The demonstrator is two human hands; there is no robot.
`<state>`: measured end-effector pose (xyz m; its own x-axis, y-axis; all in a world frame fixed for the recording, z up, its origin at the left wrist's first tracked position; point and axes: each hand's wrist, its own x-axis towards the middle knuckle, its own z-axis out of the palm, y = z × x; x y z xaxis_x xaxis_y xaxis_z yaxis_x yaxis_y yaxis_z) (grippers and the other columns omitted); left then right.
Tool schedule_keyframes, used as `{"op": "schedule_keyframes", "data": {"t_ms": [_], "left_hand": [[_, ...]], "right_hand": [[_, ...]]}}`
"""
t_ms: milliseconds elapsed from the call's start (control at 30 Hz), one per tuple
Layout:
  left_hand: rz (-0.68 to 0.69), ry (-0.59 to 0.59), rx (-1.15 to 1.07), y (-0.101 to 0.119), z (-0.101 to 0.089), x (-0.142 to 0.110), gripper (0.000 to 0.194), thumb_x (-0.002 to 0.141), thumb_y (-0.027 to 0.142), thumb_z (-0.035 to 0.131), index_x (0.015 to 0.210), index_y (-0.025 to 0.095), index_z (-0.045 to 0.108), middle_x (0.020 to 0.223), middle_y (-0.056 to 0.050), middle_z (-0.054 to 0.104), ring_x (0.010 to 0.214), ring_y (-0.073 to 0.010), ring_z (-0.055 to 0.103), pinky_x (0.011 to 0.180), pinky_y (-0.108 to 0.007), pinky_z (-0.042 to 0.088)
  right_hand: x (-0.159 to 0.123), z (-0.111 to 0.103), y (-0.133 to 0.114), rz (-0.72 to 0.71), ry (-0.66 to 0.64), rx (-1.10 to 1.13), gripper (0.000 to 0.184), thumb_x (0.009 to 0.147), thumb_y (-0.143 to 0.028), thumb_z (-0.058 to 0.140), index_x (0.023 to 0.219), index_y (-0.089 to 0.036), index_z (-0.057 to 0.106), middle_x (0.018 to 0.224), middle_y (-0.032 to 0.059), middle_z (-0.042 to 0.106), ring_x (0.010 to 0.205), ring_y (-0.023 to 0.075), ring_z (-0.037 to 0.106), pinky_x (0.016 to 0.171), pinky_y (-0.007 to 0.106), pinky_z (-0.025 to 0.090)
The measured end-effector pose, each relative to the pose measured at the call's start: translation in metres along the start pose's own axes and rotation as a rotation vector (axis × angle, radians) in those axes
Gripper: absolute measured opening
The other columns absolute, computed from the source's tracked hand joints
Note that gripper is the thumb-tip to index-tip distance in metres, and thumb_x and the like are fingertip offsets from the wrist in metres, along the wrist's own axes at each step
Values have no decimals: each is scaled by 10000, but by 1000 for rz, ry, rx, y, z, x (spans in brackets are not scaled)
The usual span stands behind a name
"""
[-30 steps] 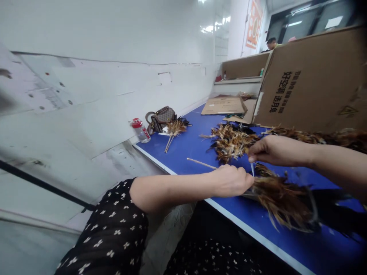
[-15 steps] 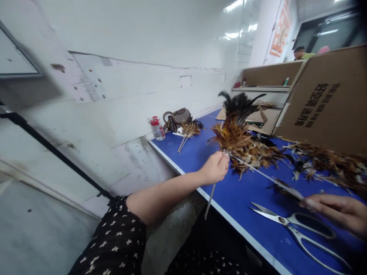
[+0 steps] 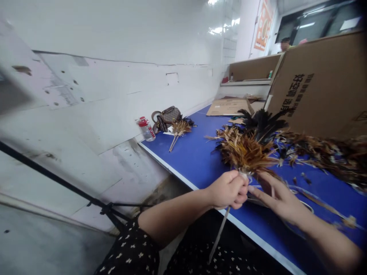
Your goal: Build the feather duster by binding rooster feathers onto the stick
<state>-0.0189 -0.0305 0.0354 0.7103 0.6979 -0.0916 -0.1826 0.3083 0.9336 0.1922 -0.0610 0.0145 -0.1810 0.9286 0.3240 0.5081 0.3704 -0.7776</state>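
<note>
Brown-and-black feather duster on a thin pale stick (image 3: pixel 247 151) sits centre frame, just above the near edge of the blue table (image 3: pixel 197 158). Feather head fans up and right; stick (image 3: pixel 219 233) runs down past the table edge toward bottom centre.

Left hand (image 3: pixel 229 190) is clamped in a fist on the stick right at the base of the feathers. Right hand (image 3: pixel 276 196) is just beside it, fingers spread and loose, fingertips at the binding point; holds nothing that I can make out, motion blur there.

Handling judgement: very light, plumes soft and easy to crush or shed, stick stiff but thin. Grip belongs on the stick at or below the binding, never on the plumes.

Around it: loose brown feather pile (image 3: pixel 323 154) across the table, centre right. A smaller bundle of feathers on sticks (image 3: pixel 178 129) lies further back, next to a brown patterned handbag (image 3: pixel 166 117) and a clear bottle with red cap (image 3: pixel 146 129). Big brown cardboard box with black print (image 3: pixel 321 84) upper right, flat cardboard sheet (image 3: pixel 228 107) behind.
</note>
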Motion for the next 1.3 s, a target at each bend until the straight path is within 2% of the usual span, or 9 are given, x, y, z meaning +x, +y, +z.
{"op": "schedule_keyframes", "data": {"t_ms": [100,200,333,400,500,567,667,967,1300], "left_hand": [[2,-13,-42,-5,1,1,410,1002,545,647,861,244,408,673,107,320,445,-41,233,422,-167,201],[-10,-10,-97,-12,-7,1,436,996,569,655,860,246,395,685,105,317,452,-41,214,427,-161,188],[-32,-27,-165,-24,-7,3,439,981,572,667,865,248,395,680,107,304,457,-45,194,426,-158,179],[-49,-53,-175,-28,-1,4,431,975,543,677,848,247,390,675,103,306,456,-45,200,426,-160,176],[-68,-97,-176,-32,11,4,420,992,542,661,850,247,397,668,104,290,450,-46,204,422,-164,168],[-62,-110,-170,-34,18,4,410,1008,548,645,869,247,404,672,106,293,446,-44,209,415,-162,166],[-44,-57,-133,-39,25,3,393,1007,521,650,871,244,405,680,103,326,439,-39,242,401,-158,176],[-18,130,-18,-43,24,2,349,1036,505,606,891,243,427,645,107,361,436,-56,328,406,-170,256],[65,173,323,-47,14,8,362,1116,494,494,878,223,471,672,56,455,560,-88,421,556,-221,352]], "right_hand": [[-6,9,-4,59,-80,145,481,1025,-696,644,1063,-230,756,981,73,774,927,271,738,865,378,649],[-21,-2,-1,45,3,50,471,1067,-651,598,877,-239,726,800,44,674,740,218,634,695,333,571],[-36,-8,-13,-72,143,93,354,1086,-520,619,875,-272,756,1181,116,734,1189,342,665,944,449,578],[-37,-3,-25,-99,200,256,335,1092,-485,616,851,-292,745,1207,108,735,1285,370,636,1016,515,553],[-31,7,-38,-111,258,618,327,1069,-496,629,813,-298,677,791,53,638,816,279,659,777,459,548],[-28,11,-44,-82,333,795,368,1053,-466,618,744,-269,585,579,-10,386,536,188,415,610,387,431],[-31,11,-46,-8,464,915,406,1045,-371,599,680,-231,490,586,-32,229,497,141,228,546,359,312],[-50,1,-46,80,461,891,437,963,-376,789,642,-206,546,609,-21,366,515,128,346,542,377,353],[-54,-2,-42,7,469,772,465,1033,-364,674,610,-229,537,507,-33,302,439,133,291,488,375,358]]}}
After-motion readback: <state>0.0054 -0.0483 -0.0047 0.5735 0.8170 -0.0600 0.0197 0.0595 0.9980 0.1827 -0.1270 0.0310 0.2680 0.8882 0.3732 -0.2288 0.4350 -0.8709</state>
